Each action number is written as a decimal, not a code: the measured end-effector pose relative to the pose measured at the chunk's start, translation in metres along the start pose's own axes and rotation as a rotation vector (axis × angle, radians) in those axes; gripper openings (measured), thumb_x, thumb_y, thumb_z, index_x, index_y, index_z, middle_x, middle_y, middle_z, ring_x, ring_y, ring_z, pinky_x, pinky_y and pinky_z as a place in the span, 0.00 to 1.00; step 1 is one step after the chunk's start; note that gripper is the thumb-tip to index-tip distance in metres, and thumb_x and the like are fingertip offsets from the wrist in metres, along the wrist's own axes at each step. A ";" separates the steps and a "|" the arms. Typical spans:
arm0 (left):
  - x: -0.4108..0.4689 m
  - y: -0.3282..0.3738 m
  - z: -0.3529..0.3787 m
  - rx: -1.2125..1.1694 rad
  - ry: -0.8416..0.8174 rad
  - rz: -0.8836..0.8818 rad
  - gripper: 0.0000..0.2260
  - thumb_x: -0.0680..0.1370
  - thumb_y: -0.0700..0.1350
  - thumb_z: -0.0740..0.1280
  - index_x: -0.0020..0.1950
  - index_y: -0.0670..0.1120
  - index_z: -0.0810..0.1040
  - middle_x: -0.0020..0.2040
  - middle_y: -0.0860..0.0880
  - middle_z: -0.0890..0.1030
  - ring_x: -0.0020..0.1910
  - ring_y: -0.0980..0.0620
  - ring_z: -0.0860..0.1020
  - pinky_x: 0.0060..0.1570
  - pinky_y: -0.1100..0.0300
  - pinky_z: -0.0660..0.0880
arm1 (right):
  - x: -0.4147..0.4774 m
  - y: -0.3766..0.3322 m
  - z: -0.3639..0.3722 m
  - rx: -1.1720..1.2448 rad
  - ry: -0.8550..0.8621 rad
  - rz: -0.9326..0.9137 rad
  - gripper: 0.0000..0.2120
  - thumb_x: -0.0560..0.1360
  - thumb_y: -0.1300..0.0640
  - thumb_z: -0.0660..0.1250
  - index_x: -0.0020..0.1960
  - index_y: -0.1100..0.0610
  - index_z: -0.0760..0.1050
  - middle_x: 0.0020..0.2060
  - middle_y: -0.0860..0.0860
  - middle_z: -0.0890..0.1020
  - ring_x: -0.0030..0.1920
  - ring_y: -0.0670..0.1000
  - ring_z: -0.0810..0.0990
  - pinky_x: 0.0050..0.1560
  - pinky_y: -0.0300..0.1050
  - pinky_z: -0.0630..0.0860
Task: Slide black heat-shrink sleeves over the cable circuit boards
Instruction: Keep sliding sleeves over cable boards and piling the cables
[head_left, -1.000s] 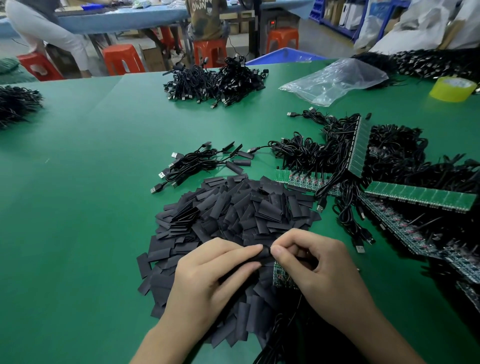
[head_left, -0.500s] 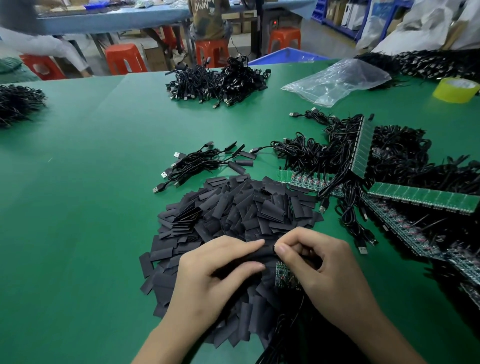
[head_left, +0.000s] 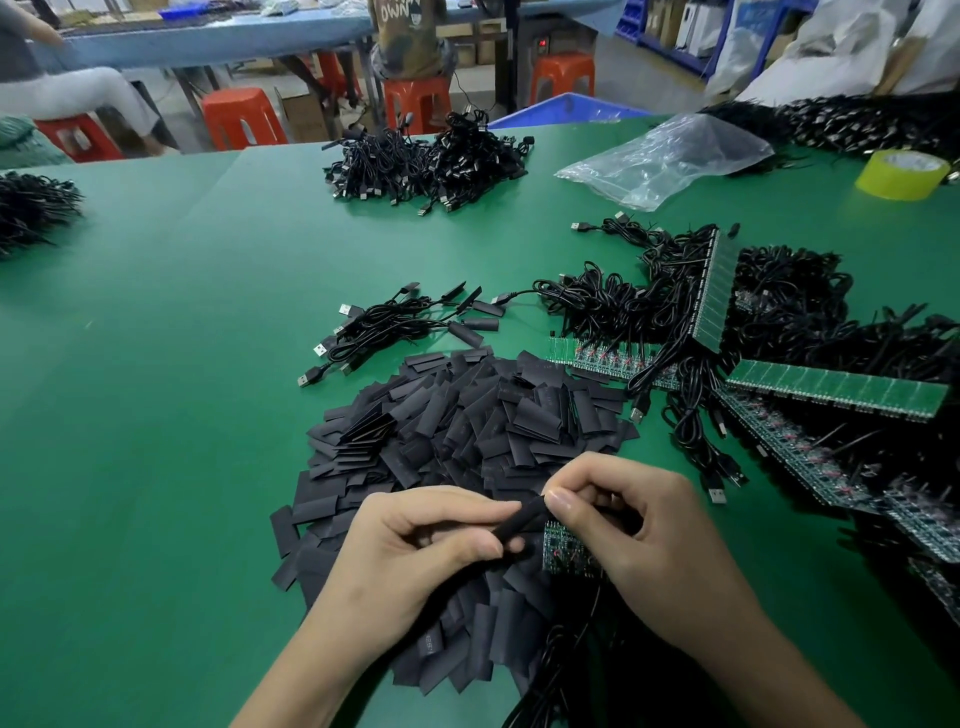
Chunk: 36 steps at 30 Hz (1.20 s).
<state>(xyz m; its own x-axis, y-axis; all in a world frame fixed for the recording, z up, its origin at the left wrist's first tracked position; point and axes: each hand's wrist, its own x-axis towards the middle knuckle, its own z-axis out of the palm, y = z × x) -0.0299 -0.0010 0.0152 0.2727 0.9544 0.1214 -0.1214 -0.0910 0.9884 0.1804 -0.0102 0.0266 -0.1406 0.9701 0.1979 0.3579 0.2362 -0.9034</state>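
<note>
Left hand (head_left: 431, 551) is pinching one black sleeve (head_left: 519, 525) between thumb and fingers. The right hand (head_left: 639, 535) is curled tight at the sleeve's mouth, and it looks like it's pinching the little green circuit board (head_left: 566, 553) that pokes out just under its thumb. Biggest risk imo: if the flattened sleeve mouth isn't open enough, a board corner snags on it, or the sleeve goes on crooked and buckles. Shoving harder could also strain the cable joints. The sleeve pile (head_left: 467, 431) sits right under and beyond both hands, so a loose one could get dragged along. Board panels (head_left: 836, 389) and tangled cables (head_left: 613, 306) crowd the surface (head_left: 156, 364) right of the right hand. A few sleeved cables (head_left: 395, 322) lie beyond the left hand, out of the way.
</note>
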 end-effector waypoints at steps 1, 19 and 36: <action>0.000 0.000 0.001 -0.001 0.002 -0.006 0.10 0.68 0.40 0.76 0.49 0.42 0.88 0.45 0.41 0.87 0.42 0.46 0.87 0.46 0.63 0.80 | 0.000 0.000 0.000 -0.003 -0.002 -0.006 0.08 0.78 0.60 0.72 0.41 0.52 0.81 0.31 0.46 0.78 0.32 0.41 0.73 0.33 0.38 0.68; 0.000 0.001 -0.003 -0.073 0.014 0.032 0.09 0.70 0.43 0.77 0.49 0.47 0.89 0.49 0.42 0.87 0.48 0.42 0.86 0.52 0.59 0.81 | 0.001 0.002 0.004 -0.219 0.106 -0.225 0.05 0.78 0.58 0.69 0.46 0.53 0.83 0.39 0.41 0.80 0.42 0.45 0.80 0.42 0.34 0.70; 0.000 0.003 -0.001 -0.072 0.022 0.104 0.10 0.71 0.49 0.78 0.50 0.48 0.89 0.53 0.43 0.87 0.52 0.44 0.86 0.53 0.59 0.80 | 0.002 0.004 0.007 -0.170 0.117 -0.261 0.04 0.77 0.57 0.71 0.49 0.54 0.84 0.40 0.44 0.80 0.42 0.48 0.79 0.41 0.39 0.73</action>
<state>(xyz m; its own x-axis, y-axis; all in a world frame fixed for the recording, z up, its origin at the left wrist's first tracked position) -0.0310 -0.0015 0.0184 0.2345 0.9468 0.2205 -0.2164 -0.1702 0.9614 0.1751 -0.0080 0.0206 -0.1447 0.8731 0.4656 0.4743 0.4742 -0.7417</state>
